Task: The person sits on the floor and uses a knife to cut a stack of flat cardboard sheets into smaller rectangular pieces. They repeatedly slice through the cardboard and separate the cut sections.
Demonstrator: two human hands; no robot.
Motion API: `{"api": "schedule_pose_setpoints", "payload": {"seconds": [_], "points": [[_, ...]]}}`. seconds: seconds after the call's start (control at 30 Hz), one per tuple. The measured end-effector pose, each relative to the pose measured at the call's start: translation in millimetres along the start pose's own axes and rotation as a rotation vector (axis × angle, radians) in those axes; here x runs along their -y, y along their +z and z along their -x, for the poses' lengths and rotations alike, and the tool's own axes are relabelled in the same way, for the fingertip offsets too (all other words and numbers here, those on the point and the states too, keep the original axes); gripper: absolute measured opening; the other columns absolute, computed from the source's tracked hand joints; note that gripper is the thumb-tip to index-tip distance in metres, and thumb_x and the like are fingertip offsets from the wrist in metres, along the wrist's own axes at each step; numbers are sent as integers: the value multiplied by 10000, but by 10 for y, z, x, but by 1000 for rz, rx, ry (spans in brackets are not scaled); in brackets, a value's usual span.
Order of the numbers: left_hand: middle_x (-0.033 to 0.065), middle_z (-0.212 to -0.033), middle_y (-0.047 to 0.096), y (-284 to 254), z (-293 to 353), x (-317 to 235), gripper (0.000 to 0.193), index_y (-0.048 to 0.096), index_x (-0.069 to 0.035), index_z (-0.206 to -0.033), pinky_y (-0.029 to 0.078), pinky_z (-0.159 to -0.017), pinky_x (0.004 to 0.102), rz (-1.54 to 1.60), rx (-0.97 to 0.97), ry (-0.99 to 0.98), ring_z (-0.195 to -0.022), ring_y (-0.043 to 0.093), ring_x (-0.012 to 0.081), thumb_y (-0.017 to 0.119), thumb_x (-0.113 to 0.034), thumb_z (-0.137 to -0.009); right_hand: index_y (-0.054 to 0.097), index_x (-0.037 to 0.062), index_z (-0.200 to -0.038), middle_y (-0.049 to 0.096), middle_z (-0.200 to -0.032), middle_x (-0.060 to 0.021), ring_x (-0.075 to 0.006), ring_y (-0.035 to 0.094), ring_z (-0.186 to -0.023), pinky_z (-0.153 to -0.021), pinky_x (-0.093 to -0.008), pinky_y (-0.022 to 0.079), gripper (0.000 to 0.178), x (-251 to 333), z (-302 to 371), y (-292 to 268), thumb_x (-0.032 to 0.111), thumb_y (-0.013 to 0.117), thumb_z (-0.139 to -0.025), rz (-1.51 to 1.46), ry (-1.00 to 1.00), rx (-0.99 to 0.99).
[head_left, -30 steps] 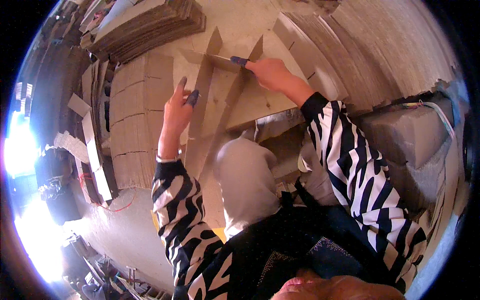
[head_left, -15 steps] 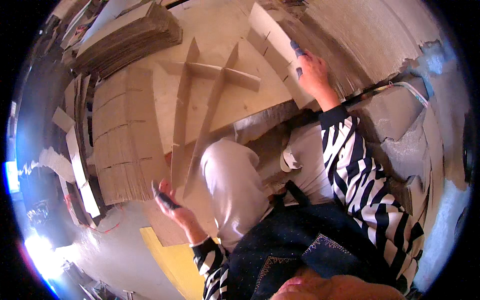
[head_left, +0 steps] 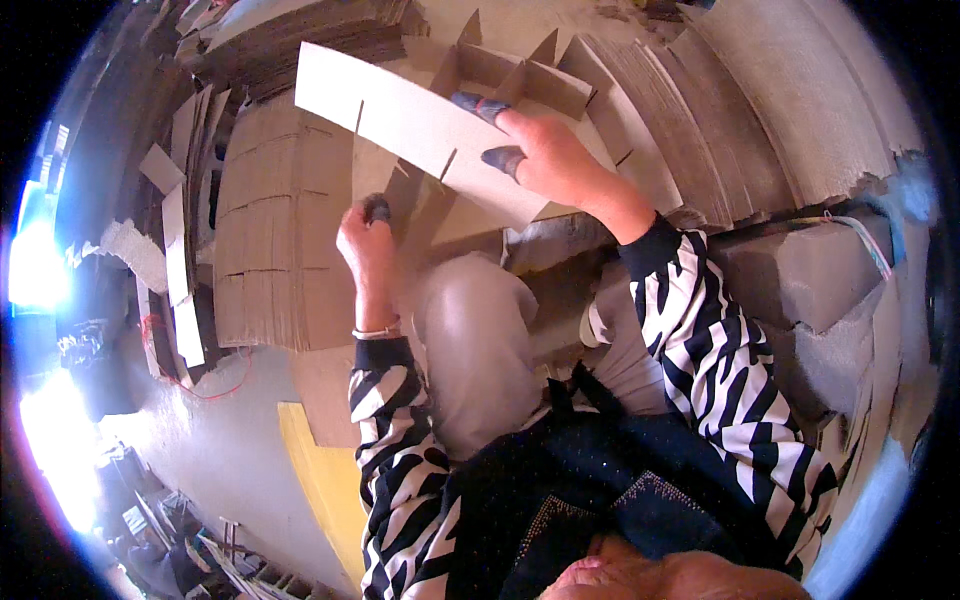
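Observation:
My right hand (head_left: 555, 165) grips a pale cardboard strip (head_left: 395, 125) by its right part, dark covers on its finger and thumb. The strip has slots along its lower edge and slants across the view, above the partly assembled cardboard divider (head_left: 488, 70). Crossed slotted strips make up that divider, and the raised strip hides much of it. My left hand (head_left: 366, 245) is closed, its covered fingertips beside the near part of the divider's long strips. What they pinch, if anything, is hidden.
A slotted cardboard stack (head_left: 258, 215) stands to the left, another cardboard stack (head_left: 300, 35) at the far left. More sheets (head_left: 725, 120) lean at the right. A yellow sheet (head_left: 322, 485) lies at lower left, near a thin red cord (head_left: 220, 395) on the floor.
My right hand has brought a strip from the right-hand stack leftward over the divider. My left hand has moved up to the divider's long strips, and its fingers have closed.

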State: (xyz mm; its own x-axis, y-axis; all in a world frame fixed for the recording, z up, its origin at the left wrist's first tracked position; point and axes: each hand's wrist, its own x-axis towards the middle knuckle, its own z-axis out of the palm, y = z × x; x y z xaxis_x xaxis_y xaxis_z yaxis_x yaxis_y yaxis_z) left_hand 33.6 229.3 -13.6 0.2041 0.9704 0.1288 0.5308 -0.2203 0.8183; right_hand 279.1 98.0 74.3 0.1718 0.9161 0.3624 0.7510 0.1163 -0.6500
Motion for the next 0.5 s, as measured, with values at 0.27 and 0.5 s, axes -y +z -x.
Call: {"api": "schedule_pose_setpoints", "payload": {"seconds": [0.27,0.5], "points": [[167,-896,685,-112,-161,-22,202,683,-83,-887,496,-748,486,-555,86,63,-875,647,377,609,-187,-731,555,89,-1240,642,-815,-208,-410,617,-782,-678,-519,470,403,72,-54,18,110,616,-842,210,34,160],[129,-992,685,-178,-241,-69,207,664,-87,-941,452,-804,509,-756,-77,324,-938,646,339,632,-212,-779,607,71,-1038,658,-746,-159,-363,660,-706,-595,-492,508,230,264,-124,149,72,594,-808,374,-104,128]]}}
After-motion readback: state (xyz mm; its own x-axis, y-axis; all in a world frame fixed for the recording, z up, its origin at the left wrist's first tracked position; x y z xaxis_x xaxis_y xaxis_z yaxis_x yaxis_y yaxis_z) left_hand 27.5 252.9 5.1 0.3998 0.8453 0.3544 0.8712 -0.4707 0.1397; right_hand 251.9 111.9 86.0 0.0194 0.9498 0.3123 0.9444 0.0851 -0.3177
